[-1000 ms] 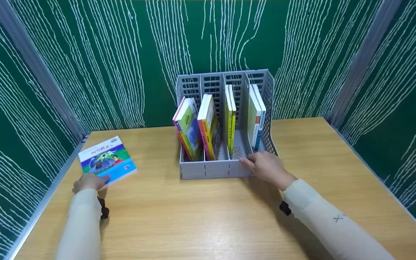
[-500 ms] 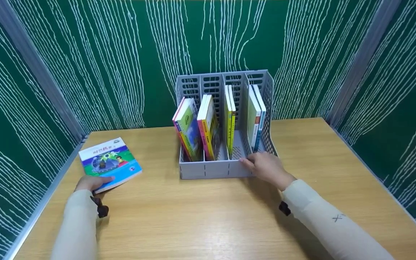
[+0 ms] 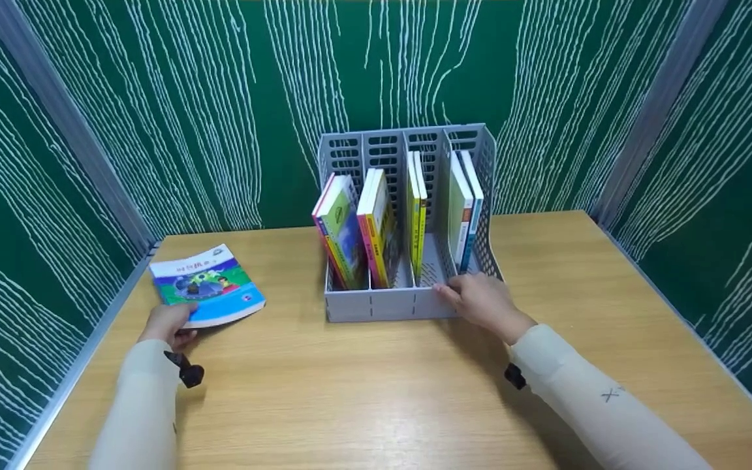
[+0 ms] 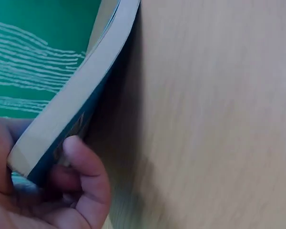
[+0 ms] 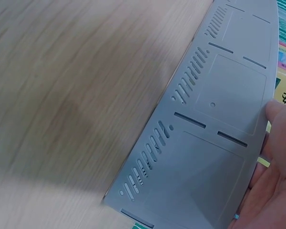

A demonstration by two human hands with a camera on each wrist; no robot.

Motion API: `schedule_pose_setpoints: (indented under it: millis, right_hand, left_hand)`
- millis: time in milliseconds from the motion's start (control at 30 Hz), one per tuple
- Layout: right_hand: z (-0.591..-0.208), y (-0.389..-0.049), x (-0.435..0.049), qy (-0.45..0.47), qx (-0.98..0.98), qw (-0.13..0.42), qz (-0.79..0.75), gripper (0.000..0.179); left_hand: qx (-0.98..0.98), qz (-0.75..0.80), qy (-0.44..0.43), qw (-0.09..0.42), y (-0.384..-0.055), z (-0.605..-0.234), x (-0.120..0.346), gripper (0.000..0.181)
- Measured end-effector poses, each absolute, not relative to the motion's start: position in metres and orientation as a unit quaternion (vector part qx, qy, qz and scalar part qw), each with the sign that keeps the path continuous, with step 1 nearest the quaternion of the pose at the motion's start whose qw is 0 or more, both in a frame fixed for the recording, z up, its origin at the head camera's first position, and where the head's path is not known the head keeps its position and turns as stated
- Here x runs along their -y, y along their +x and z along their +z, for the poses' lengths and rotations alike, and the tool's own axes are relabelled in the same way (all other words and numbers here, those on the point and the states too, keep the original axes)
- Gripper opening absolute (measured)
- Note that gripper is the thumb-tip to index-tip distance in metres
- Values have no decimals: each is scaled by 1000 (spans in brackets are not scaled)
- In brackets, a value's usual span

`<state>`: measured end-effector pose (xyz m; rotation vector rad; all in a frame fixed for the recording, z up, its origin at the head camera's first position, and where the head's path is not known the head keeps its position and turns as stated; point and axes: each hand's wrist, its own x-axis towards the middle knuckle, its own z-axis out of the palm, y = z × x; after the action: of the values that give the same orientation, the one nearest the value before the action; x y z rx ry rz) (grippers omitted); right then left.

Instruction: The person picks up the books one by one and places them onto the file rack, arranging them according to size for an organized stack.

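A thin paperback book (image 3: 209,287) with a white, green and blue cover lies at the left, its near edge raised off the table. My left hand (image 3: 168,323) grips that edge, thumb on the cover and fingers curled beneath; the left wrist view shows the page edges of the book (image 4: 81,90) bending between them. At the centre stands a grey magazine rack (image 3: 369,307) with upright books in its compartments. My right hand (image 3: 484,301) holds the rack's front lip near its right corner. In the right wrist view its thumb lies at the edge of the grey panel.
Pairs of books stand in the rack: green ones (image 3: 340,228), pink-and-yellow ones (image 3: 376,228), thin yellow ones (image 3: 417,222), and white-and-blue ones (image 3: 466,209). Green walls with white streaks enclose the wooden table (image 3: 350,391) at the back and sides.
My left hand has taken hold of the book's near edge and raised it, shifting the book slightly right. My right hand and the rack have stayed in place.
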<state>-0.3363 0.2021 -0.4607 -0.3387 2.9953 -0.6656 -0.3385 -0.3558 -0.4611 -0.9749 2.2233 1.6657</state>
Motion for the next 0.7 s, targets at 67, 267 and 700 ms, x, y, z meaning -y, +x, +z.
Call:
schedule_pose_setpoints:
  millis: [67, 267, 700]
  right_hand:
    - [-461, -336, -202, -108, -970, 29, -218, 52]
    - [-462, -336, -202, -106, -969, 28, -220, 52]
    - [-464, -335, -203, -124, -970, -7, -208, 47]
  left_hand:
    - [-743, 583, -317, 89, -340, -463, 354, 67]
    - [-701, 645, -299, 58, -346, -465, 347, 67]
    - [-724, 643, -248, -20, -345, -459, 312, 63]
